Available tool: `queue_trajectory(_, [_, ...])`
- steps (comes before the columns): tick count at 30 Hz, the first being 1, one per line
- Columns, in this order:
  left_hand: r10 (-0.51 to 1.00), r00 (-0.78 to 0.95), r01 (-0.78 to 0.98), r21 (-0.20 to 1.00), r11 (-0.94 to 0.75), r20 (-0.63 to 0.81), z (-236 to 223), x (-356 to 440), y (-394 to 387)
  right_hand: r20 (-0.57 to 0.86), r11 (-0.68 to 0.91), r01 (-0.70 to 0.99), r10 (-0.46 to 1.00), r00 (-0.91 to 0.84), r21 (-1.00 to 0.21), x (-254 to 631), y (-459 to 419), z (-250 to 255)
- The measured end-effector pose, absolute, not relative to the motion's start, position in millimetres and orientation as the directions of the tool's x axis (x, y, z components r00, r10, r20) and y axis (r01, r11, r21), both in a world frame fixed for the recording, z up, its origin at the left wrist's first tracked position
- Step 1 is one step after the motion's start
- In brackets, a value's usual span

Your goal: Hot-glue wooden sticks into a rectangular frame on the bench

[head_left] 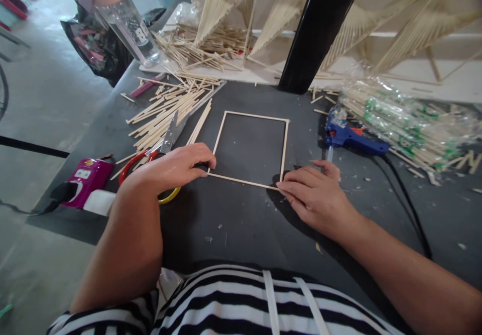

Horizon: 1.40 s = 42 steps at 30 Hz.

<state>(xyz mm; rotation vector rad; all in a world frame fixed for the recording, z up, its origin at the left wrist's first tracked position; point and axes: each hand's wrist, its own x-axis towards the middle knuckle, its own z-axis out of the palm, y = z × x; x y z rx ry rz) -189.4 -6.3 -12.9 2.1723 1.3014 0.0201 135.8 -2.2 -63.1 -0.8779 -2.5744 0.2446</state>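
A square frame of thin wooden sticks (pixel 285 144) lies flat on the dark table (pixel 241 224). My left hand (pixel 176 166) rests at the frame's near left corner, fingers curled and pinching the stick end there. My right hand (pixel 314 192) lies at the near right corner, fingers together and pressing down on the joint. Scissors (pixel 165 146) with red and yellow handles lie just beyond my left hand, partly under it. A blue glue gun (pixel 354 139) lies past my right hand.
Loose sticks (pixel 169 106) are heaped at the back left, with bagged sticks (pixel 402 119) at the right. A black phone (pixel 312 41) leans upright behind the frame among stick models (pixel 226 3). A magenta device (pixel 85 179) sits at the left edge. Another person's hand holds a bottle (pixel 131 28).
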Motion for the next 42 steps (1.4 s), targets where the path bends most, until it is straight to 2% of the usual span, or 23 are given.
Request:
queue_trajectory(22, [0.818,0.501,0.808,0.49,-0.327,-0.281,-13,-191,-5,0.311,0.781,0.553,0.624,-0.717,-0.291,137,-2,-63])
queue_trajectory(34, [0.823,0.496,0.809,0.493,-0.321,-0.278,-18,-194,-3,0.262,0.754,0.554,0.649,-0.715,-0.354,136,-3,-59])
queue_trajectory(42, [0.831,0.49,0.815,0.476,-0.33,-0.264,-26,-201,0,0.265,0.743,0.568,0.662,-0.7,-0.355,133,-3,-55])
